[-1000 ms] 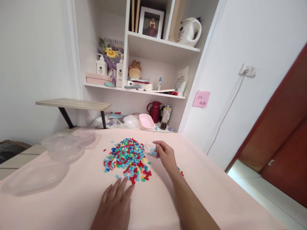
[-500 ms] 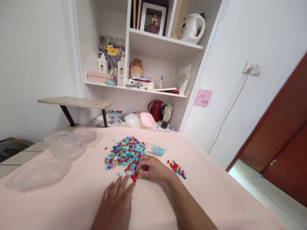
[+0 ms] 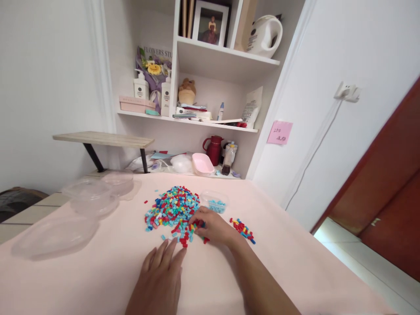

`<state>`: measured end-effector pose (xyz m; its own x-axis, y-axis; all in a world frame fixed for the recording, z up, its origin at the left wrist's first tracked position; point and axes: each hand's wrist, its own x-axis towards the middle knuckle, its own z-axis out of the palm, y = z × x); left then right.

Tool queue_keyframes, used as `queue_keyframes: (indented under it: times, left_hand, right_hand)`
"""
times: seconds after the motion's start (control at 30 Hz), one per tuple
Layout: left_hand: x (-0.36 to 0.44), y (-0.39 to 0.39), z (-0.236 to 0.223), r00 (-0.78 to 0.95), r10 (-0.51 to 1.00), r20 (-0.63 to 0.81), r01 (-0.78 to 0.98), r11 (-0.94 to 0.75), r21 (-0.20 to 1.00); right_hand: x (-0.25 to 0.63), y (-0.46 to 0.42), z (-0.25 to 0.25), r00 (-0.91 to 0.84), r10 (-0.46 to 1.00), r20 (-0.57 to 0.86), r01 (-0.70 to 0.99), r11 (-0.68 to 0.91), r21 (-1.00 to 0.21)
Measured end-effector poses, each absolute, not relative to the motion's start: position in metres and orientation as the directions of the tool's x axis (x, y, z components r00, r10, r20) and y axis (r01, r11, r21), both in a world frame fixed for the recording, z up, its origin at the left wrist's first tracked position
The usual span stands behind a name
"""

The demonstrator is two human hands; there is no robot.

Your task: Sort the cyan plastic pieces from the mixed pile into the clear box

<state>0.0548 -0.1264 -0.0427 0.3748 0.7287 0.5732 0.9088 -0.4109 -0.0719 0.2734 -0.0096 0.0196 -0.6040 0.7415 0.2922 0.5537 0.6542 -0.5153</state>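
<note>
Small, glossy plastic bricks (image 3: 175, 205), stubby and block-shaped, lie in a loose mound of light blue, red, green, yellow and dark blue. Just beyond its right side stands a thin-walled, see-through plastic box (image 3: 206, 198) with light-blue bricks (image 3: 217, 207) in it; nearer and further right, a smaller scatter of mixed bricks (image 3: 242, 229) forms a slanting strip. Clear, rounded plastic containers (image 3: 93, 201) stand at the left, with a shallow transparent piece (image 3: 54, 238) in front of them.

The bench (image 3: 210, 280) has a smooth, matte, pale pink covering. Behind it, white shelving (image 3: 226, 52) rises above a dark red jug (image 3: 214, 150) and a pink tray (image 3: 202, 164); a pale wooden riser (image 3: 105, 138) on black legs is at the left, and a pink paper note (image 3: 280, 132) sticks to the white surface at the right.

The right hand (image 3: 213, 226) reaches into the mound's near right edge, its fingers curled among the bricks; whether they pinch one cannot be told. The left hand (image 3: 157, 278) rests palm down, its fingers slightly apart, the tips just beside the nearest bricks.
</note>
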Motion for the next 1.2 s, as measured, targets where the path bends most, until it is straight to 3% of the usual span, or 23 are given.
queue_keyframes:
  times: [0.7,1.2]
  left_hand:
    - [0.0532,-0.1266,-0.0430,0.383,0.731,0.565,0.907,-0.413,-0.080]
    - [0.0540,-0.1256,-0.0404,0.417,0.691,0.591,0.901,-0.399,-0.170]
  right_hand:
    - [0.2690,-0.0100,0.0166,-0.608,0.763,0.221,0.531,0.598,-0.601]
    - [0.2659,-0.0131,0.0226,-0.581,0.786,0.212,0.481,0.541,-0.690]
